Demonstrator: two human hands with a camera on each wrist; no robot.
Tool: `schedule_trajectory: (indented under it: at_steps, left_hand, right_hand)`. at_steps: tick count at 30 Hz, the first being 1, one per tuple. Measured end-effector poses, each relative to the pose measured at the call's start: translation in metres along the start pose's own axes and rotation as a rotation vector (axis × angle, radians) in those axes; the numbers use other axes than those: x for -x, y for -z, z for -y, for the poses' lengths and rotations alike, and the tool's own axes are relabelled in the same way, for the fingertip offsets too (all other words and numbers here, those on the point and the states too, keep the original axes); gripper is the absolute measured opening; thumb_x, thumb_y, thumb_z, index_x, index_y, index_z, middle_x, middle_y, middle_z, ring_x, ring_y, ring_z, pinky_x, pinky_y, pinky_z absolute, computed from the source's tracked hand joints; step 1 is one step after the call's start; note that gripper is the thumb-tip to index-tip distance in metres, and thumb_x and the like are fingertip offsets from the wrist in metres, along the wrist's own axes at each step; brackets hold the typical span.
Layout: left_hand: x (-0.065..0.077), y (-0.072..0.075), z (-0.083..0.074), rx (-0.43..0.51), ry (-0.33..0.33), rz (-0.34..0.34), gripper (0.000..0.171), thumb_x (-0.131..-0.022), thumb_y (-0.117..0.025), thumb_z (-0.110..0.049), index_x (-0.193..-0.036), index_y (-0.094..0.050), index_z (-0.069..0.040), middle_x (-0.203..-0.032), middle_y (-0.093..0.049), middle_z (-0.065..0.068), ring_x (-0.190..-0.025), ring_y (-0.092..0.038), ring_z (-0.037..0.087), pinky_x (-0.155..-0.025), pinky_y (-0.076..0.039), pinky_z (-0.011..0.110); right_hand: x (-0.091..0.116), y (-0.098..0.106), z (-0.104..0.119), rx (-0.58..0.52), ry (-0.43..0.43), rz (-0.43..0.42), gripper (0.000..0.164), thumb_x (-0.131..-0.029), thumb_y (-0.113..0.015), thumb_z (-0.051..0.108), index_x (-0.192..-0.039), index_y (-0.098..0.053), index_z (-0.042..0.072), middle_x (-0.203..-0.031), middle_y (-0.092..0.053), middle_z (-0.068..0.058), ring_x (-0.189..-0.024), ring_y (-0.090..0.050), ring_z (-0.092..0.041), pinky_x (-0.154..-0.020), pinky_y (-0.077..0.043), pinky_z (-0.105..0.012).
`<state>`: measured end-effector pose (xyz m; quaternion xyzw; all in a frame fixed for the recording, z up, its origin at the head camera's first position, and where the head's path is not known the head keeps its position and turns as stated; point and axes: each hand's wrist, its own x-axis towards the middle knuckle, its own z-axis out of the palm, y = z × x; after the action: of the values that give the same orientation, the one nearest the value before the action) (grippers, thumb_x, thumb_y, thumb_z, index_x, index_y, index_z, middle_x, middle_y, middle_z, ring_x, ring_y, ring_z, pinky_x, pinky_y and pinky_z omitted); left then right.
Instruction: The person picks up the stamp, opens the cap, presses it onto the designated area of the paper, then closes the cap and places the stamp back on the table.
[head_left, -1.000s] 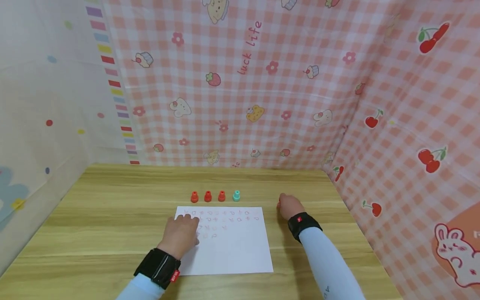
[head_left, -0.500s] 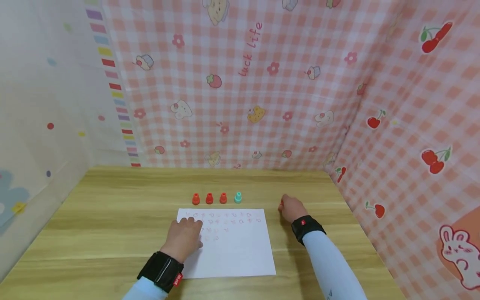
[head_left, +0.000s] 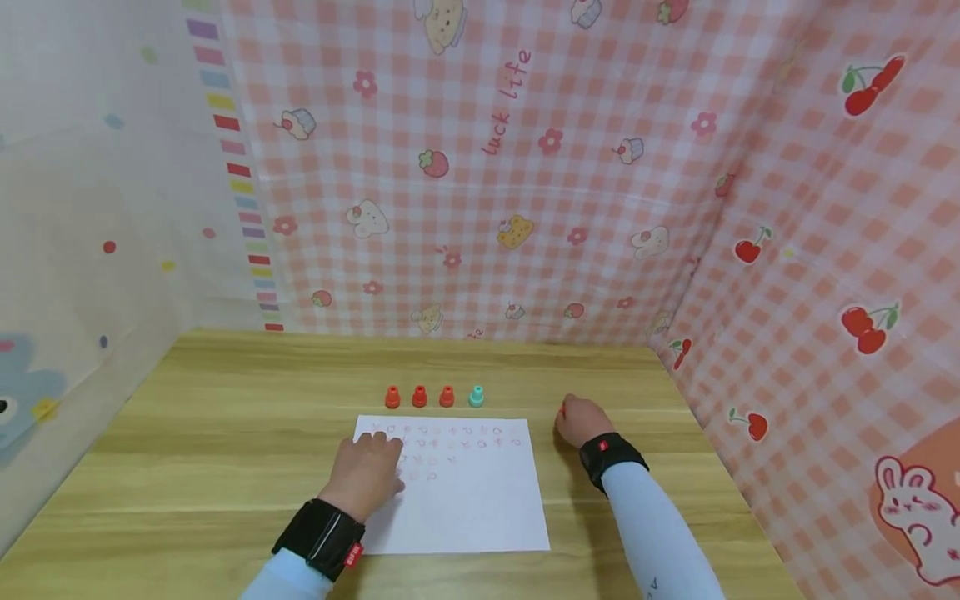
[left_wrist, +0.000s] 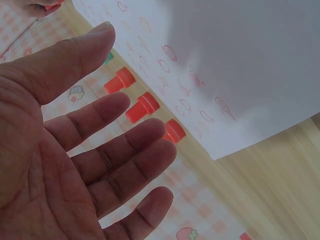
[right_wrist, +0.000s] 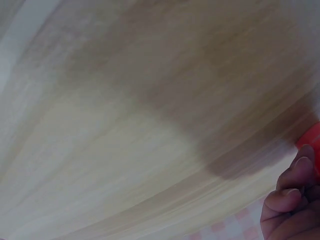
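Observation:
A sheet of white paper (head_left: 472, 508) lies on the wooden table, with rows of small faint red prints across its upper part. My left hand (head_left: 363, 475) is over its left side, and the left wrist view shows the palm holding nothing, fingers loosely bent. To the right of the paper, my right hand (head_left: 585, 421) grips a small red stamp (right_wrist: 314, 142), mostly hidden by the fingers. Just beyond the paper's far edge, three red stamps (head_left: 420, 396) and a teal stamp (head_left: 476, 396) stand upright in a row.
Pink checked cloth (head_left: 450, 192) hangs behind the table (head_left: 187, 467) and along its right side. A pale dotted cloth (head_left: 112, 208) covers the left side. Black bands (head_left: 318, 537) are strapped round both wrists.
The head view has shifted slightly. Both hands, the paper and the row of stamps keep about the same places relative to one another.

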<state>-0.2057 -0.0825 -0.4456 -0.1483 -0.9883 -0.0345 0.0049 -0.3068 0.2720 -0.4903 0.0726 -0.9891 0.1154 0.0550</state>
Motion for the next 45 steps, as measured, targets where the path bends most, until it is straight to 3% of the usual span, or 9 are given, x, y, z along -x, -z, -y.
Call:
schedule_trajectory:
  at_steps: [3,9,16,21,28,37,45]
  left_hand:
    - [0.000,-0.001,0.000,0.001,-0.004,-0.004,0.044,-0.071,-0.090,-0.031,-0.100,-0.069,-0.006,-0.085,-0.064,0.012,-0.082,-0.061,0.030,-0.075,-0.050,0.049]
    - [-0.001,0.001,0.000,0.003,-0.005,-0.001,0.044,-0.071,-0.090,-0.031,-0.101,-0.070,-0.006,-0.085,-0.064,0.012,-0.081,-0.061,0.030,-0.076,-0.050,0.051]
    - [0.001,0.003,-0.001,0.015,-0.003,0.012,0.044,-0.071,-0.090,-0.030,-0.102,-0.070,-0.006,-0.086,-0.065,0.013,-0.082,-0.062,0.031,-0.077,-0.050,0.051]
    - [0.000,0.007,-0.001,0.034,0.016,0.046,0.045,-0.071,-0.090,-0.028,-0.104,-0.070,-0.005,-0.088,-0.065,0.013,-0.083,-0.061,0.031,-0.076,-0.050,0.051]
    - [0.004,0.008,0.000,0.072,0.010,0.053,0.042,-0.070,-0.091,-0.019,-0.102,-0.069,-0.004,-0.086,-0.065,0.013,-0.078,-0.061,0.028,-0.066,-0.054,0.044]
    - [0.005,0.007,0.000,0.083,0.015,0.071,0.041,-0.071,-0.090,-0.015,-0.104,-0.070,-0.003,-0.086,-0.065,0.013,-0.079,-0.061,0.028,-0.067,-0.053,0.044]
    - [0.010,0.007,0.002,0.059,0.020,0.066,0.037,-0.073,-0.089,-0.016,-0.101,-0.069,-0.003,-0.084,-0.063,0.013,-0.077,-0.060,0.029,-0.066,-0.051,0.044]
  right_hand:
    - [0.001,0.002,-0.001,0.001,-0.022,0.032,0.017,-0.094,-0.060,0.013,-0.093,-0.059,-0.004,-0.070,-0.058,-0.011,-0.062,-0.056,-0.025,-0.063,-0.049,-0.042]
    - [-0.003,0.016,-0.003,0.010,-0.067,0.078,0.049,-0.098,-0.059,0.030,-0.126,-0.054,-0.011,-0.102,-0.068,-0.027,-0.091,-0.067,-0.037,-0.084,-0.052,-0.051]
    - [-0.012,0.044,0.015,0.041,-0.070,0.092,0.051,-0.099,-0.059,0.033,-0.130,-0.056,-0.007,-0.115,-0.067,-0.024,-0.103,-0.066,-0.037,-0.089,-0.050,-0.050]
    - [-0.022,0.052,0.034,0.061,-0.041,0.082,0.046,-0.099,-0.062,0.032,-0.130,-0.060,-0.003,-0.118,-0.068,-0.020,-0.105,-0.065,-0.035,-0.091,-0.050,-0.049]
    - [-0.037,0.034,0.058,0.064,0.045,0.089,0.042,-0.098,-0.063,0.030,-0.128,-0.063,0.001,-0.121,-0.067,-0.016,-0.110,-0.064,-0.032,-0.094,-0.048,-0.047]
    - [-0.054,0.007,0.100,0.051,0.088,0.167,0.043,-0.097,-0.065,0.031,-0.131,-0.061,0.005,-0.126,-0.066,-0.012,-0.114,-0.063,-0.028,-0.098,-0.047,-0.042]
    - [-0.064,-0.016,0.124,0.071,0.151,0.167,0.041,-0.096,-0.067,0.029,-0.130,-0.061,0.007,-0.118,-0.069,-0.010,-0.105,-0.066,-0.024,-0.090,-0.051,-0.039]
